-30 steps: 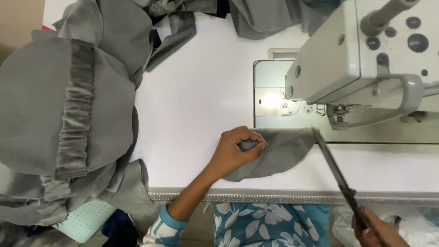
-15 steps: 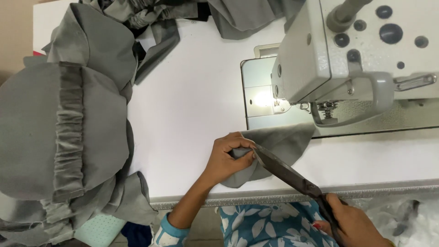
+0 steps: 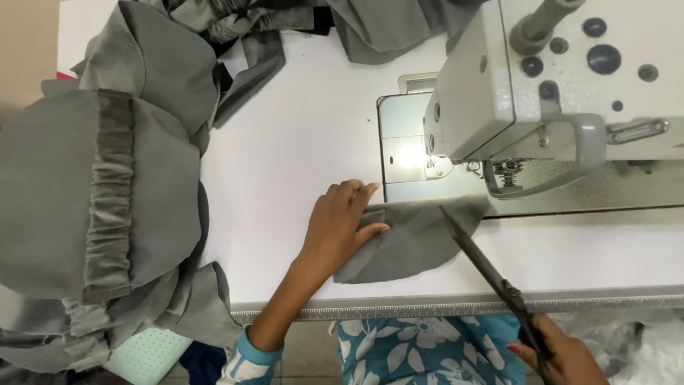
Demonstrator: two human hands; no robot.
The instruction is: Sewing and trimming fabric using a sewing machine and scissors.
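My left hand [image 3: 338, 224] lies on the left end of a small curved piece of grey fabric [image 3: 413, 242] on the white table, thumb and fingers pinching its folded edge. My right hand [image 3: 559, 356] is at the lower right below the table's front edge, closed around the handles of long dark scissors [image 3: 484, 267]. The blades point up and left, and the tip rests over the right part of the grey piece, near the sewing machine's needle area [image 3: 434, 164].
A white sewing machine [image 3: 563, 85] fills the upper right, its lamp shining on the metal plate [image 3: 402, 142]. A big heap of grey gathered garments [image 3: 100, 192] covers the left side, with more grey cloth [image 3: 399, 28] at the back. A ruler strip [image 3: 442, 308] edges the table front.
The scissors lay low across the fabric toward my left hand half a second ago; now they angle up more steeply with the tip over the piece's right part. My left hand stays on the fabric.
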